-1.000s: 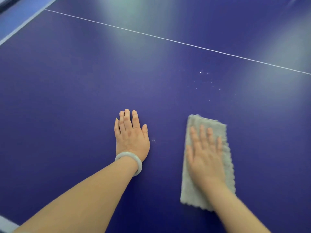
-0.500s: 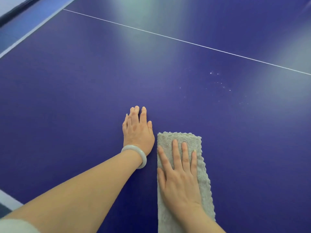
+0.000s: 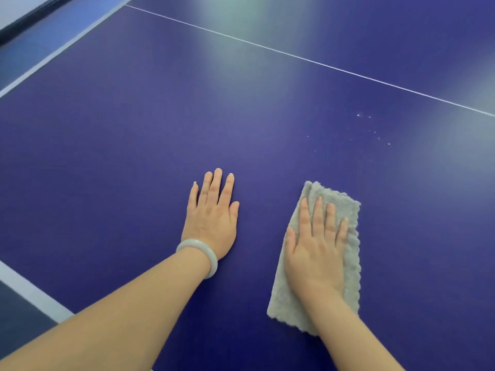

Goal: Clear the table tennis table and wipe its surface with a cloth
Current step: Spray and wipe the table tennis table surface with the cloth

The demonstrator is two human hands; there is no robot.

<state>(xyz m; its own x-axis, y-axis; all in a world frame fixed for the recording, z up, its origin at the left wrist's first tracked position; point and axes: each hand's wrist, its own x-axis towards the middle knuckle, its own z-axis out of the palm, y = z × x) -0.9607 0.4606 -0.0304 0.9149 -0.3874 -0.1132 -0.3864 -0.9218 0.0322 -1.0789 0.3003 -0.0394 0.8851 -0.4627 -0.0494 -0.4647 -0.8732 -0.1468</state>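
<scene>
At lower right of the frame, the right hand (image 3: 316,253) presses flat, fingers straight, on a folded grey fleecy cloth (image 3: 345,266) lying on the dark blue table tennis table (image 3: 134,145). The left hand (image 3: 211,212) (pale bangle (image 3: 199,254) at its wrist) rests flat on bare table at centre, holding nothing.

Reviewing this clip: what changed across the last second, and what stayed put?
The right hand, pressed flat on the grey cloth, swept it left until it lay beside the left hand, then back right, reopening the gap. Nothing was grasped or released. The left hand stayed flat on the blue table; the white specks beyond the cloth remain unwiped.
</scene>
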